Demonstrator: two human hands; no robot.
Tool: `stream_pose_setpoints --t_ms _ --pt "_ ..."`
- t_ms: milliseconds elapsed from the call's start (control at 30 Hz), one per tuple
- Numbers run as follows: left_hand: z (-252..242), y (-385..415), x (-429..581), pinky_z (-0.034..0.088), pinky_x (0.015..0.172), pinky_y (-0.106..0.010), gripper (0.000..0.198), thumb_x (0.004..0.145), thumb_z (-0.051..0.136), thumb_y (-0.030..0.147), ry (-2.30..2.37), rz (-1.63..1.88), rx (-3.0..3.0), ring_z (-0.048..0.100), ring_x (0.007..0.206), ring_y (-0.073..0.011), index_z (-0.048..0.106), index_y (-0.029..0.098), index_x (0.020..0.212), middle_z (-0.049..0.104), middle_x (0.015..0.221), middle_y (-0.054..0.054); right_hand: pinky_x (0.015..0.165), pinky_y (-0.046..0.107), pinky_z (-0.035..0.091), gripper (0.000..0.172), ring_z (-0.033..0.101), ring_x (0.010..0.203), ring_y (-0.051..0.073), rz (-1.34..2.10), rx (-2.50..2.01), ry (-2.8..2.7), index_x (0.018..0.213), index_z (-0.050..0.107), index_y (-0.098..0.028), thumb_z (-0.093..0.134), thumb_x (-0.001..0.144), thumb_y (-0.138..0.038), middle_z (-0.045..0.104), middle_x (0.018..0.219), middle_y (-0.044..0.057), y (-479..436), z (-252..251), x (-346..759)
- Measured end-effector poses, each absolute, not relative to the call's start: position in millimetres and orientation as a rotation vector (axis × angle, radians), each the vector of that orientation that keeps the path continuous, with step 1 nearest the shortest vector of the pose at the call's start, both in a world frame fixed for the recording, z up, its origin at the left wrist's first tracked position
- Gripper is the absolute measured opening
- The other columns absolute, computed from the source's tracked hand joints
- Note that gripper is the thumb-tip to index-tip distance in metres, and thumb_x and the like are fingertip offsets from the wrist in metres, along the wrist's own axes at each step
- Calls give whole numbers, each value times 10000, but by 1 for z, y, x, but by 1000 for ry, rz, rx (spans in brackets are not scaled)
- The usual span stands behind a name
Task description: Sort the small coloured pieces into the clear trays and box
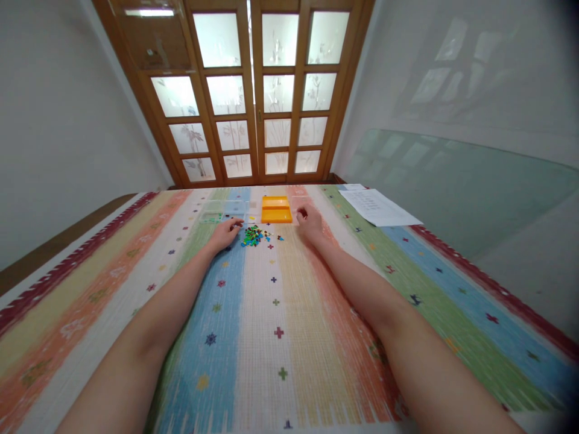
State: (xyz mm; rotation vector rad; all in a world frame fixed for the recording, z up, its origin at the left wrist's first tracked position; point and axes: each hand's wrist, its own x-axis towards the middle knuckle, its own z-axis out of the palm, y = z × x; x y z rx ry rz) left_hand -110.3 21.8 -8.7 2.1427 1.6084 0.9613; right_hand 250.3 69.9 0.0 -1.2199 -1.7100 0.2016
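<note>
A pile of small green, blue, yellow and dark pieces [254,235] lies on the striped tablecloth [257,313]. Just left of it is my left hand [226,234], its fingers bent together near a clear compartmented box [219,211]; anything between the fingertips is too small to make out. An orange two-part tray [276,209] sits behind the pile. To the right of this tray, my right hand [309,222] is raised with thumb and fingertips pinched; what they hold, if anything, cannot be seen. A few loose pieces [280,238] lie right of the pile.
White paper sheets [380,207] lie at the table's back right. A clear, faint box part [302,199] stands beside the orange tray. Beyond the far table edge are wooden doors with glass panes [277,132]; a glass sheet [420,181] leans along the right wall.
</note>
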Motion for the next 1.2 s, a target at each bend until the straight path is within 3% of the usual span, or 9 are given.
stream_pose_setpoints --t_ms 367,500,767,933,1200 --pt "-7 21 -110 539 888 -325 411 952 527 271 1610 941 2151 699 920 -201 713 215 1316 778 1179 -57 991 439 511 399 677 1080 310 247 -1313 -1572 1119 773 -157 447 899 -226 769 1161 165 90 -7 277" --pt "-4 19 -109 544 890 -319 413 957 528 278 1633 910 2144 701 935 -200 708 226 1325 775 1200 -50 995 432 504 391 677 1088 309 226 -1317 -1563 1100 779 -168 447 903 -233 771 1169 157 90 -6 277" --pt "-5 18 -108 543 922 -339 406 962 530 290 1616 919 2147 700 943 -212 717 215 1314 774 1198 -60 834 345 490 316 673 877 241 280 -1257 -1836 1029 770 -191 483 907 -237 779 991 87 83 2 274" --pt "-3 18 -108 544 945 -345 405 961 534 285 1612 903 2154 703 979 -218 721 220 1315 772 1205 -61 732 285 430 182 607 776 187 341 -1118 -2290 852 712 -206 589 906 -328 721 844 36 66 16 262" --pt "-4 19 -108 538 980 -356 404 957 536 273 1603 893 2153 701 1018 -224 720 220 1313 770 1214 -61 616 268 346 260 586 698 166 575 -1095 -2595 831 676 -216 697 903 -465 696 784 6 41 30 245"
